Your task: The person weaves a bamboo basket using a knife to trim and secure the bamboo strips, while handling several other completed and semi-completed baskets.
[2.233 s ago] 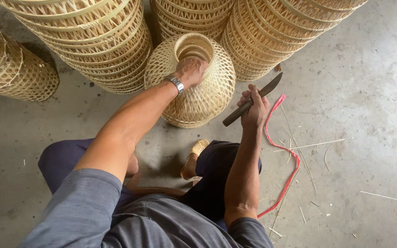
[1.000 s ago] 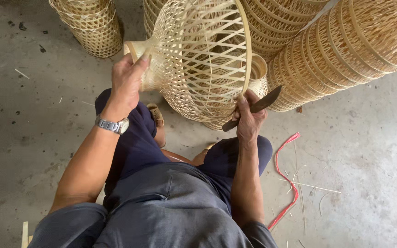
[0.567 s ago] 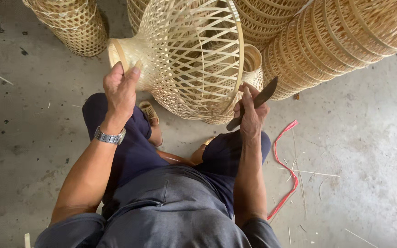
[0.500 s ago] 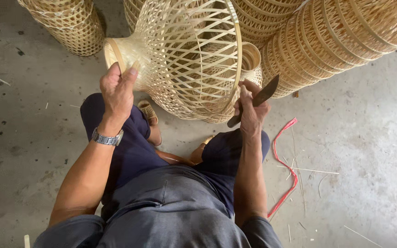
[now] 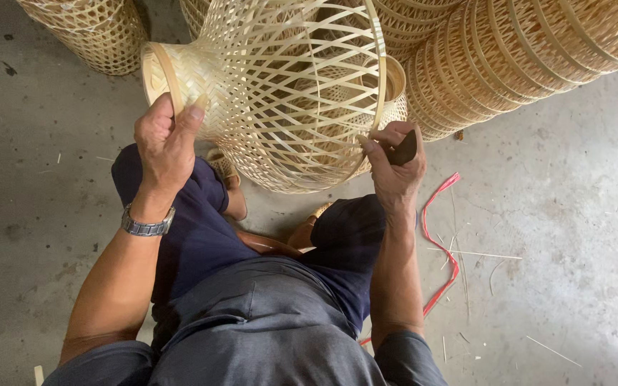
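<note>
A woven bamboo basket (image 5: 287, 93) with an open lattice body and a narrow neck lies on its side above my knees. My left hand (image 5: 166, 146) grips the narrow neck at the left. My right hand (image 5: 393, 166) holds a dark-handled knife (image 5: 403, 149) and its fingers touch the basket's wide rim at the right. The blade is hidden behind the hand and the rim.
Stacks of woven bamboo baskets (image 5: 523, 50) lie at the back right, and another basket (image 5: 87, 28) at the back left. A red strap (image 5: 443, 243) and loose bamboo splinters lie on the concrete floor (image 5: 574, 236) to my right. My knees are bent below the basket.
The basket was lifted from the floor and turned on its side over my knees. My right hand, earlier with the blade pointing up, now presses against the wide rim.
</note>
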